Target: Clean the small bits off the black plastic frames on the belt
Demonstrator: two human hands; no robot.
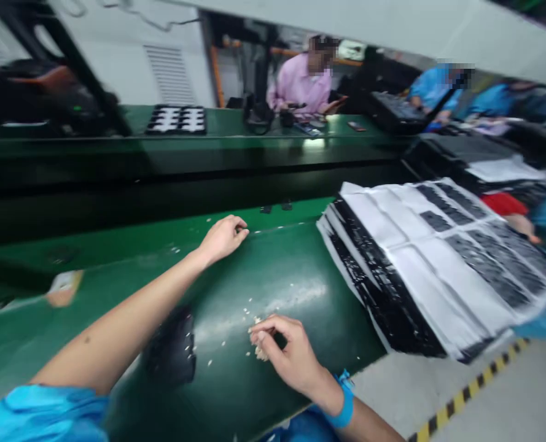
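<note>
My right hand is low over the green work surface, its fingers bent and its thumb close to the fingertips. Those fingertips touch a little heap of small pale pieces, whose kind I cannot make out. What the fingers pinch, if anything, is hidden. Several more pale bits are scattered around the heap. Farther off, my left hand hovers near the back of the surface with loosely curled fingers, thumb apart, and nothing visible in it. A dark flat tray-like piece lies beside my left forearm, partly hidden and blurred.
At the right stands a tall stack of black trays with white sheets. Two small black pieces lie at the back edge. A blurred white-and-yellow item is at the left. Co-workers, one in a pink top, sit beyond.
</note>
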